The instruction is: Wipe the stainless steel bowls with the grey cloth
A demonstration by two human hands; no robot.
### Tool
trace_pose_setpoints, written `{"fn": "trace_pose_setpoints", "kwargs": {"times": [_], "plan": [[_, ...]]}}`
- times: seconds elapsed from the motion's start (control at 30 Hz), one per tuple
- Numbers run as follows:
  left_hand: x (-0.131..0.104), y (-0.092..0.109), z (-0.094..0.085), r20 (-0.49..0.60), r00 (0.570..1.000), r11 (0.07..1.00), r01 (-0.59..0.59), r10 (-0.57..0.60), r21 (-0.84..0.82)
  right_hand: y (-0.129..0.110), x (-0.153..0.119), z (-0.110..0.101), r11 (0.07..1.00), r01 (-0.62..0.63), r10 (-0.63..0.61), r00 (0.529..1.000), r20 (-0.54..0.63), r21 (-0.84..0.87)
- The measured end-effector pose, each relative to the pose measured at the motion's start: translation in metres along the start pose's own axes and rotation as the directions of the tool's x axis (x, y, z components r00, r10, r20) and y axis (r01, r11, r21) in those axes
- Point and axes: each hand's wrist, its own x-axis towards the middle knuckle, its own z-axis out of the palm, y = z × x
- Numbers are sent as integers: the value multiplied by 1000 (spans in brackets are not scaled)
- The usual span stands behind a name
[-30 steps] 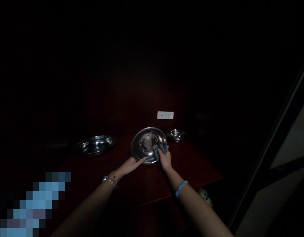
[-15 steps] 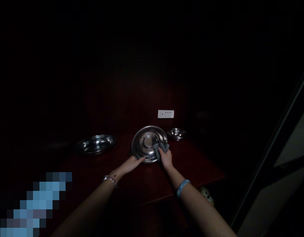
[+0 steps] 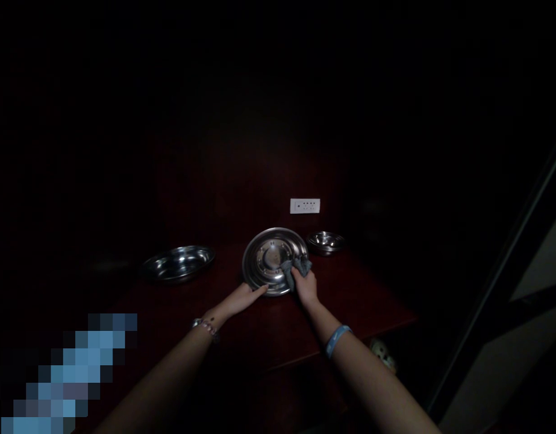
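A shiny round metal plate is tilted up towards me over the dark red table. My left hand grips its lower left rim, thumb on the inner face and the other fingers hidden behind. A grey cloth is bunched in my right hand, which presses it against the plate's right side. Away to the left rests a wider metal dish. Just right of the plate sit some small metal bowls that look stacked.
The dark red table backs onto a dark wall with a white socket panel. Below its front right edge a pale patterned object shows in part. A dark slanted frame stands at the right. A blurred-out patch covers the lower left.
The view has shifted slightly. Both hands keep hold of the plate and cloth, in almost the same position against each other.
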Motion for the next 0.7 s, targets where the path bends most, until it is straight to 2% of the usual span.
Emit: {"fn": "trace_pose_setpoints", "kwargs": {"times": [0.27,0.7], "plan": [[0,5,-2,45,999,998,24,-22,-52,-3,-1,1,1000,-22,22,1000,-9,-20],[-4,10,1,-9,1000,1000,29,-29,-4,-3,0,1,1000,-6,6,1000,-10,-9]]}}
